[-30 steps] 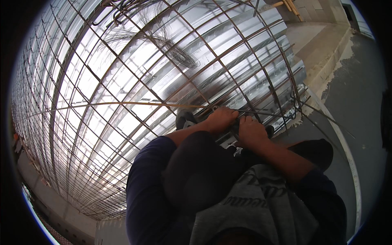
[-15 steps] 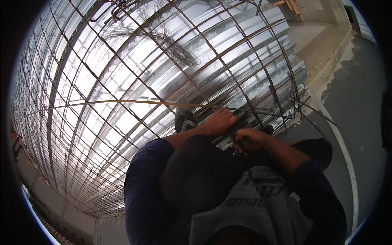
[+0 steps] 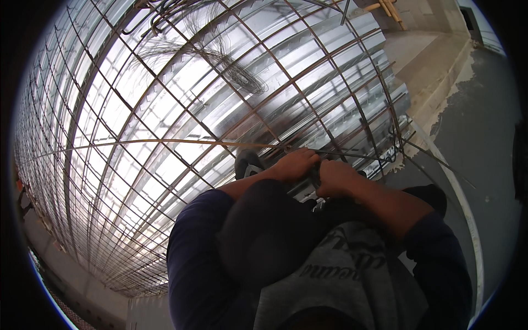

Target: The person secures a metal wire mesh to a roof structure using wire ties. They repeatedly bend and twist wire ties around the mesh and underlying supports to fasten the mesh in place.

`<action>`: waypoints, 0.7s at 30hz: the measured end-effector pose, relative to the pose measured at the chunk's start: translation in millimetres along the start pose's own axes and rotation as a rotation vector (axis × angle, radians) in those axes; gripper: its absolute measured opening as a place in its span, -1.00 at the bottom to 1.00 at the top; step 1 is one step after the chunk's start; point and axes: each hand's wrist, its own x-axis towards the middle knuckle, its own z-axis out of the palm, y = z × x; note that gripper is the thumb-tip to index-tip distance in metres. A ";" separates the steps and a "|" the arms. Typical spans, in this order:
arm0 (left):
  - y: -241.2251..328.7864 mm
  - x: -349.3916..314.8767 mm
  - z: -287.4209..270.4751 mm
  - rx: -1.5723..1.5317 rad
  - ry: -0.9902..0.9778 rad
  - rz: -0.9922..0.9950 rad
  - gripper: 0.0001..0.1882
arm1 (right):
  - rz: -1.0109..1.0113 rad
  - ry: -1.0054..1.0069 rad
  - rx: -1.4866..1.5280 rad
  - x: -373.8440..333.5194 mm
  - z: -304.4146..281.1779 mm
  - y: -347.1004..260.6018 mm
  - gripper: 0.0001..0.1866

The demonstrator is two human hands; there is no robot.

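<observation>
My left hand [image 3: 297,164] is closed beside a long steel bar [image 3: 231,144] that runs across the rebar mesh [image 3: 294,81]. Right beside it, almost touching, my right hand [image 3: 336,179] is a fist, its back toward me. A dark, slim thing shows in the gap between the hands; what each holds is hidden by the fingers. Both hands are low over the mesh, near its right end. Ahead of them a loose bundle of thin tie wire [image 3: 242,77] lies on the mesh.
Shiny corrugated metal decking [image 3: 231,118] spreads under the mesh. My shoe [image 3: 248,164] is just left of the hands. Bar ends [image 3: 434,157] stick out over the grey floor [image 3: 487,143] on the right, crossing a long pale strip [image 3: 461,201]. Bent dark rods [image 3: 157,22] lie at the far left.
My right hand has moved up and slightly forward, close against the left, and its wrist has turned so the back shows. My left hand has barely shifted.
</observation>
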 end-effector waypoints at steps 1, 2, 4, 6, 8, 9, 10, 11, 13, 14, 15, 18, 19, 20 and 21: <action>-2.0 -4.4 0.5 -0.042 -0.007 -0.022 -0.66 | 0.066 -0.125 0.141 1.3 -12.0 1.0 -0.61; -0.2 -6.9 -2.2 -0.068 0.008 -0.034 -0.65 | 0.136 -0.254 0.280 1.7 -23.1 1.7 -0.58; 4.5 -10.1 -6.8 -0.125 0.038 -0.053 -0.63 | 0.189 -0.392 0.563 2.9 -22.2 7.7 -0.56; 10.3 -12.9 -6.7 -0.053 0.134 0.048 -0.66 | 0.153 -0.405 0.846 8.2 4.4 30.7 -0.58; 10.9 -15.2 -3.9 0.012 0.155 0.086 -0.69 | 0.095 -0.536 1.225 9.0 30.8 44.6 -0.58; 9.0 -16.9 -1.2 0.041 0.132 0.072 -0.71 | 0.063 -0.600 1.414 9.0 43.8 46.4 -0.58; 7.3 -18.0 0.5 0.075 0.109 0.053 -0.73 | 0.000 -0.537 1.477 9.6 58.6 45.1 -0.57; 6.9 -18.1 0.3 0.085 0.109 0.077 -0.74 | -0.060 -0.469 1.542 7.6 72.5 40.5 -0.56; 4.2 -15.5 -0.9 0.107 0.106 0.126 -0.76 | 0.016 -0.388 1.362 0.8 54.0 27.9 -0.53; 3.6 -14.5 -2.4 0.057 0.071 0.100 -0.76 | 0.134 -0.382 1.106 -10.2 5.2 12.9 -0.51; 3.8 -11.2 -6.7 0.007 0.037 0.078 -0.75 | 0.247 -0.364 0.848 -14.5 -22.8 2.2 -0.50; 5.0 -3.2 -4.6 -0.030 -0.044 0.035 -0.75 | -0.023 0.198 -0.125 -21.8 11.6 -13.6 -0.46; 5.6 -0.9 -3.3 -0.021 -0.060 0.026 -0.75 | 0.003 0.207 -0.141 -17.8 22.3 -12.8 -0.49; 7.2 -0.7 -6.3 -0.022 -0.058 0.035 -0.74 | 0.024 0.222 -0.148 -9.9 33.8 -12.7 -0.52; 9.2 -0.8 -9.2 -0.024 -0.055 0.043 -0.74 | 0.044 0.236 -0.155 -5.2 41.1 -11.9 -0.55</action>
